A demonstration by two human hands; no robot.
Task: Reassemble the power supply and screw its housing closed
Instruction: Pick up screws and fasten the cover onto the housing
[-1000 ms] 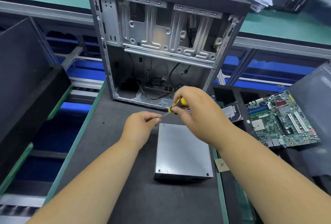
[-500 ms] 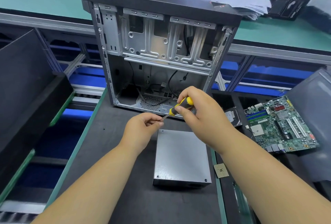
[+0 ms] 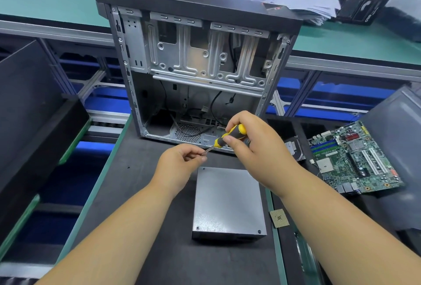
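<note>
Yellow and black, the screwdriver (image 3: 230, 136) is gripped in the right hand (image 3: 257, 148), with the fingers curled round its handle. Its thin metal tip points toward eight o'clock and meets the fingertips of the left hand (image 3: 180, 166). That hand pinches at the tip, but what it holds there is too small to see. Both hands hang just above the far end of the power supply (image 3: 227, 202). It is a closed grey metal box, lying flat on the dark mat (image 3: 136, 193). At twelve o'clock from the box stands an open computer case (image 3: 196, 68). At three o'clock lies a green circuit board (image 3: 355, 159). A small square chip (image 3: 279, 218) sits just beside the box, at four o'clock.
</note>
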